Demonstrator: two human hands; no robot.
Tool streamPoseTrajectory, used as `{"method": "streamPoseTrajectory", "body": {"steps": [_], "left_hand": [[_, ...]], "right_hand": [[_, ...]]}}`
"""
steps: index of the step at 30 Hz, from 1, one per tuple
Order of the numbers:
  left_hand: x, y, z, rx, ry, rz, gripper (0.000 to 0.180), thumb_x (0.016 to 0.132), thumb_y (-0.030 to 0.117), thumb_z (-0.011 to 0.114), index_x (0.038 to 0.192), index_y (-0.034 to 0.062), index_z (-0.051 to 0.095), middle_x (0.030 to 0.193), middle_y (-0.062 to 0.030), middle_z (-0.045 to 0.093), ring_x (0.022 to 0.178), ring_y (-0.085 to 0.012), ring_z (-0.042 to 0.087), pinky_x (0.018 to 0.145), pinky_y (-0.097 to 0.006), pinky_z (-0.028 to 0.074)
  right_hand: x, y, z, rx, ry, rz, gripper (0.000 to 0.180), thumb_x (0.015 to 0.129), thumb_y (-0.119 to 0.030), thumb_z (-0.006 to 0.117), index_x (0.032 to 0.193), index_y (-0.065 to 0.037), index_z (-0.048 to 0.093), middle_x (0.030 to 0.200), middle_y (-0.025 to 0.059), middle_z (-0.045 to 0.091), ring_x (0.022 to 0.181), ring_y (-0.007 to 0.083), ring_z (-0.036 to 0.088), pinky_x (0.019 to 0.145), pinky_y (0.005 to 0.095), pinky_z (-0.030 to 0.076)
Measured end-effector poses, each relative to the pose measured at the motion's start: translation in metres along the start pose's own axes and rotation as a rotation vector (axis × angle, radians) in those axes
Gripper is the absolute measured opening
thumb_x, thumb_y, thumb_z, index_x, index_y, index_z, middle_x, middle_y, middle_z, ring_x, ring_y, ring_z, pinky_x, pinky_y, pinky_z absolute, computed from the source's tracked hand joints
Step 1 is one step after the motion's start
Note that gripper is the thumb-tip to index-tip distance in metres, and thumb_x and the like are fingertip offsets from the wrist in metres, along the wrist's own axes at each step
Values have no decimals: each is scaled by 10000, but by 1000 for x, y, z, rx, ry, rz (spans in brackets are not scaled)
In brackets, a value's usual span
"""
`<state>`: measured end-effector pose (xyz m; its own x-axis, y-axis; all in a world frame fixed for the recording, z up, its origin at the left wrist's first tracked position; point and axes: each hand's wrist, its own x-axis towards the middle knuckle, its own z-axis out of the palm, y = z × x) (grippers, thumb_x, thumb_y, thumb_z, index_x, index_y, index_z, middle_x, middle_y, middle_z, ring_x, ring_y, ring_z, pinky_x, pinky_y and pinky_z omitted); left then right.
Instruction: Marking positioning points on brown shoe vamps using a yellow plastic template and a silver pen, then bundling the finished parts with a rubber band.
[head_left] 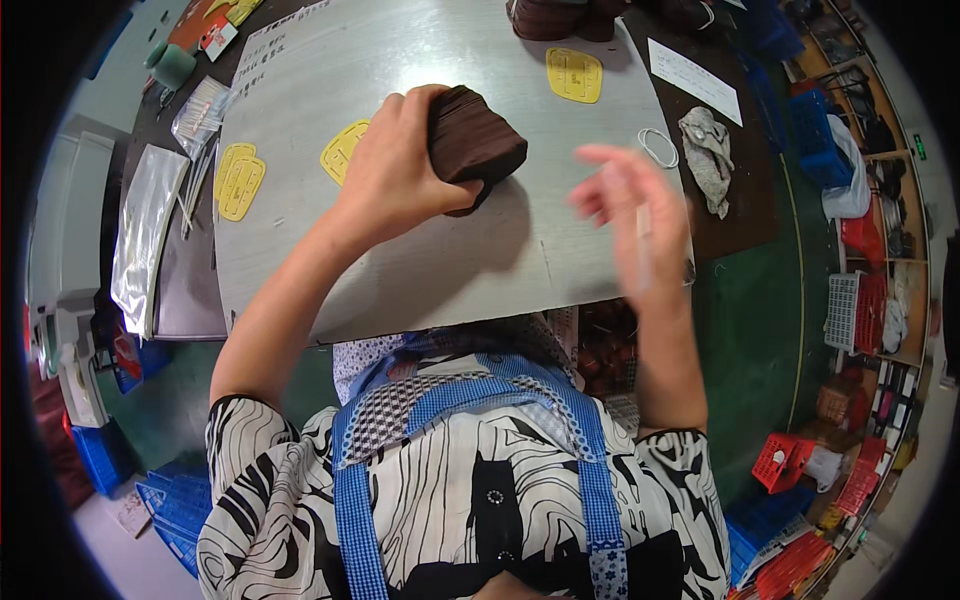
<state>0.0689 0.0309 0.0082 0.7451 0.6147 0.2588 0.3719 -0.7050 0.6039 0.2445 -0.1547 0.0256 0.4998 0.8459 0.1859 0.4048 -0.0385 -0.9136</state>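
Observation:
My left hand [392, 170] is wrapped round a thick stack of dark brown cut pieces [476, 135], fingers over its far side and thumb along the near side. The stack is tilted over the pale metal-topped table [400, 290], its layered edges showing. To its right is my right hand [635, 215], smeared by motion and apart from the stack. A thin pale streak runs along that hand; what it is cannot be made out. A white band loop [658, 148] lies near its fingers. Beside my left hand is a yellow template [343, 150], partly covered.
More yellow templates lie at the left [240, 182] and far right [575, 75]. Brown stacks [550, 18] stand at the far edge. A paper slip [695, 78] and crumpled cloth [706, 160] lie right. A clear plastic bag [150, 235] lies left; shelves with baskets [843, 310] stand right.

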Motion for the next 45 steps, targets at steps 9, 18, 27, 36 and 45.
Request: {"method": "streamPoseTrajectory", "body": {"steps": [9,18,27,36,45], "left_hand": [[2,-18,-10,-202,-177,14,963,789,374,871,1550,70,365,1316,-192,597,1172,-269,618,967,-397,516],[-1,-30,0,-588,-153,-132,565,915,258,791,1389,42,570,1267,-113,655,1160,-174,619,943,-329,526],[-3,-33,16,-717,-97,-249,631,844,262,860,1360,47,567,1234,-98,665,1105,-161,621,903,-326,547],[-2,-29,20,-791,-88,-292,639,840,270,864,1361,49,569,1223,-95,670,1056,-146,635,799,-299,571],[-2,-29,20,-772,-58,-276,601,867,263,839,1357,36,574,1184,-90,685,1031,-129,641,787,-281,567]], "right_hand": [[-14,32,61,-16,65,-77,468,968,-195,714,1333,53,557,1086,198,721,859,239,723,755,348,574],[-3,20,71,208,150,38,614,936,-254,769,1349,132,531,1125,225,720,994,249,723,873,338,569],[21,11,73,-532,192,-110,774,805,-444,857,1329,39,555,1096,212,702,978,355,705,857,433,551],[24,16,67,-440,177,-12,786,807,-437,854,1362,26,544,1128,204,697,1035,354,682,923,435,527],[27,21,64,-300,162,22,752,825,-412,844,1366,21,552,1169,202,702,1084,340,687,959,426,521]]}}
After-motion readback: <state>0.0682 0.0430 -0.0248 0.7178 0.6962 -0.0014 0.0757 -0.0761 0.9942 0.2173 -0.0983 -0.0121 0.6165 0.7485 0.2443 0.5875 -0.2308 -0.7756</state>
